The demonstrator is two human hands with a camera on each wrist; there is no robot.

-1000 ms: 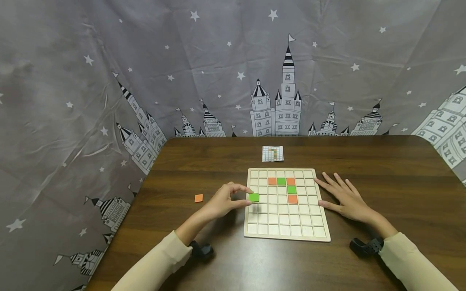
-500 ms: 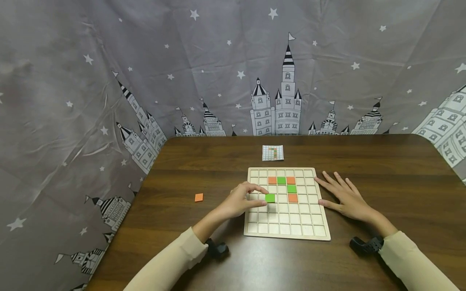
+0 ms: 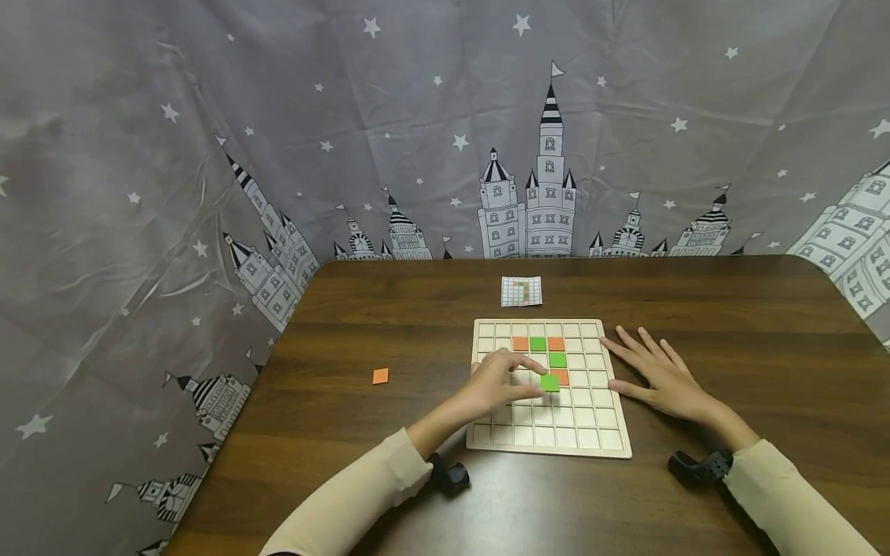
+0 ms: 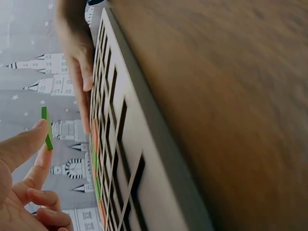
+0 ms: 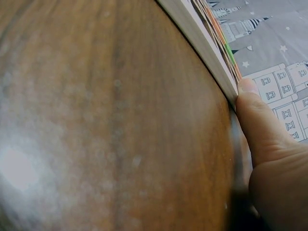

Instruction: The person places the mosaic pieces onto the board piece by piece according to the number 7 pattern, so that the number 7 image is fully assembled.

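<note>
In the head view my left hand pinches a green square tile between thumb and forefinger. The tile hovers above the wooden grid board, partly covering an orange tile set in it. The left wrist view shows the held tile edge-on, raised off the board. My right hand lies with fingers spread at the board's right edge, its thumb touching the rim in the right wrist view. Further orange and green tiles form a hooked line in the grid's cells.
A loose orange tile lies on the brown table left of the board. Behind the board is a small printed card with a coloured grid pattern. A grey curtain with castles and stars hangs past the table's far edge.
My left hand has carried the green tile rightward, from the board's left edge to beside the lowest orange tile in the grid. The right hand has stayed in place.
</note>
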